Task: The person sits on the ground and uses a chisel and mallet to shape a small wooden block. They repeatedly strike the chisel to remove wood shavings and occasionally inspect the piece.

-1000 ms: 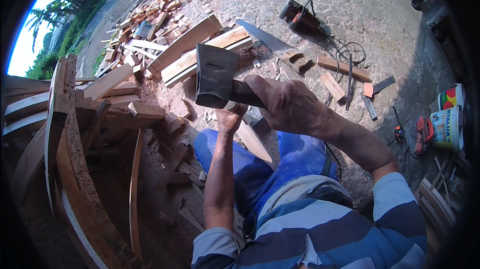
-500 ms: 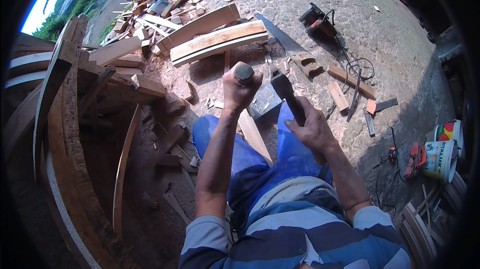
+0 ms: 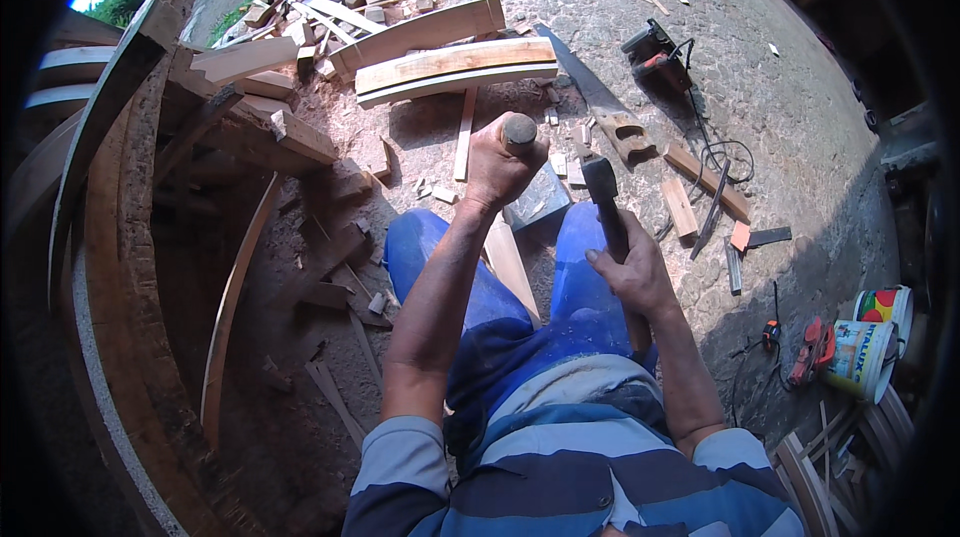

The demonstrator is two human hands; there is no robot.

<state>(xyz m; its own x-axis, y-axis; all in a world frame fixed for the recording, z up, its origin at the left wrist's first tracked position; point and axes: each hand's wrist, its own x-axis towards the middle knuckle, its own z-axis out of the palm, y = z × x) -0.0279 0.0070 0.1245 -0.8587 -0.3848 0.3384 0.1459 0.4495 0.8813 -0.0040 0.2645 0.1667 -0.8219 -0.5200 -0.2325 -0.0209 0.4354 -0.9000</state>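
My left hand (image 3: 497,169) is wrapped round an upright chisel handle (image 3: 519,131), its round end pointing up at me; the blade is hidden below the fist. In my right hand (image 3: 637,272) is a hammer (image 3: 612,212), gripped on its shaft, with the dark head raised to the right of the chisel and apart from it. Below the hands, a pale board (image 3: 511,267) runs between my blue-trousered knees. At its far end a grey block (image 3: 540,199) rests on the ground, with wood chips on it.
Beyond my hands lie a curved timber (image 3: 455,70), a handsaw (image 3: 595,97) and a corded power tool (image 3: 655,57). Offcuts (image 3: 678,207) lie to the right, near paint buckets (image 3: 862,357) and a red tool (image 3: 810,349). A curved wooden frame (image 3: 130,237) stands close on the left.
The hammer head has shifted slightly right, away from the chisel, and its shaft stands a little steeper. My left hand keeps its hold on the chisel. The whole view has turned slightly.
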